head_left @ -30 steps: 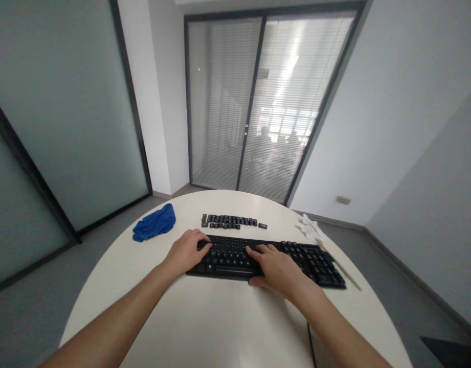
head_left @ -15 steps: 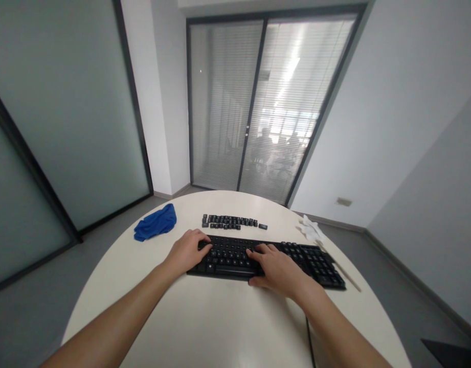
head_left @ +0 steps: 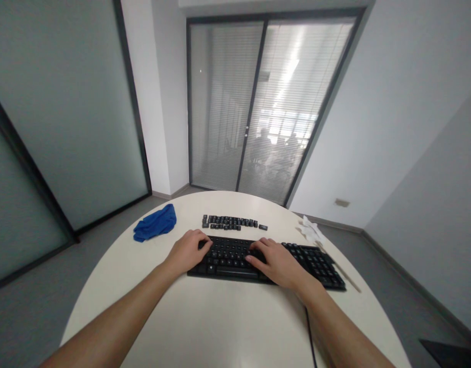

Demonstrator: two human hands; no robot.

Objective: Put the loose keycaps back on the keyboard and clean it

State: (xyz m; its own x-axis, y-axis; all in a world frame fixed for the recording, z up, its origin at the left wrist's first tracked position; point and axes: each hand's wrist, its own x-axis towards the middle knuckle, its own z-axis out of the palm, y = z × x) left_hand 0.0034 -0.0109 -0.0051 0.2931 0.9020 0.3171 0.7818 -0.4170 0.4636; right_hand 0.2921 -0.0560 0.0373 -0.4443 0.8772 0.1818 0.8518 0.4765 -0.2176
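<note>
A black keyboard point(head_left: 235, 272) lies on the table, with its upper left rows showing bare sockets where caps are off. My left hand point(head_left: 187, 251) is closed on the keyboard's left end, thumb bent over the top. Over the middle of the keys rests my right hand point(head_left: 275, 261), fingers bent and thumb apart from them; nothing shows between them. Its palm hides part of the keys below. Several loose black keycaps point(head_left: 229, 222) stand in rows just behind the keyboard.
A blue cloth point(head_left: 155, 223) lies at the table's left side. Toward the right edge are a crumpled white tissue or cloth point(head_left: 311, 231) and a thin light stick point(head_left: 344, 272). The keyboard's black cable point(head_left: 309, 332) runs to the front of the round white table point(head_left: 204, 322).
My right hand has shifted up over the keys; its thumb has moved from the keyboard's front edge onto the keys. The left hand stays in place.
</note>
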